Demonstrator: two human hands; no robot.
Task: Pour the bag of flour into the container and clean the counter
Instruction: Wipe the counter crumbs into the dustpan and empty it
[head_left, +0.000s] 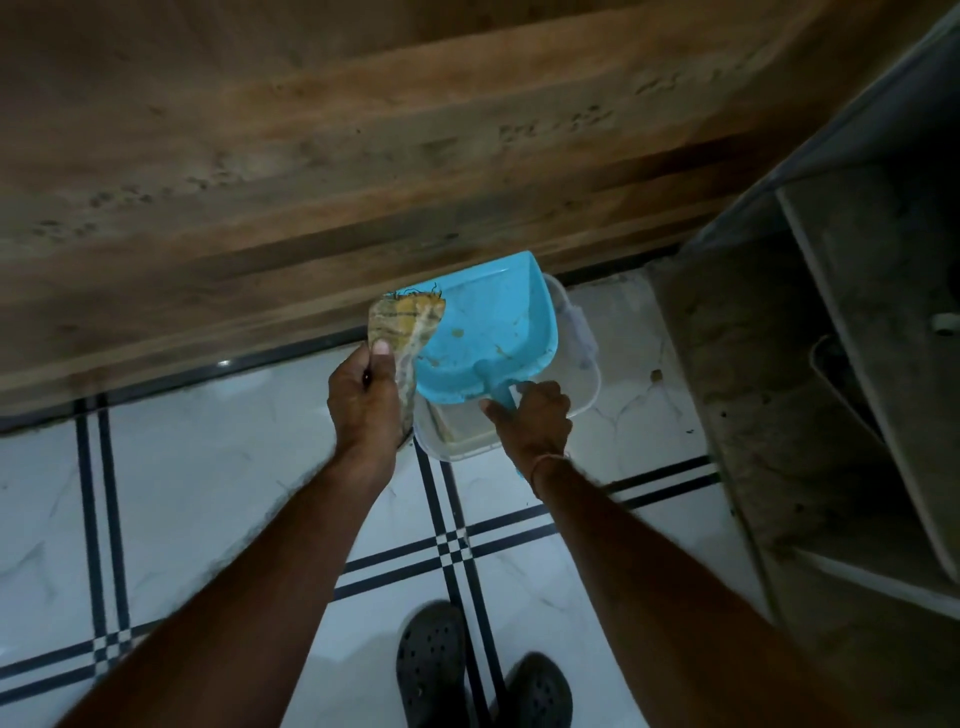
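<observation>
A blue plastic dustpan (488, 327) is held over a white bin (584, 374) standing on the tiled floor. My right hand (530, 415) grips the dustpan's blue handle. My left hand (363, 400) pinches a striped yellowish cloth (408, 325) whose top edge lies against the pan's left rim. A few small brownish stains and crumbs show on the pan's inner face. The bin is mostly hidden behind the pan; part of its pale inside shows below the handle. No flour bag is in view.
A brown wooden panel (363, 156) fills the upper view, just behind the bin. A grey dusty shelf unit (831, 364) stands at the right. White floor tiles with dark lines (208, 467) lie below. My two dark shoes (483, 670) stand at the bottom.
</observation>
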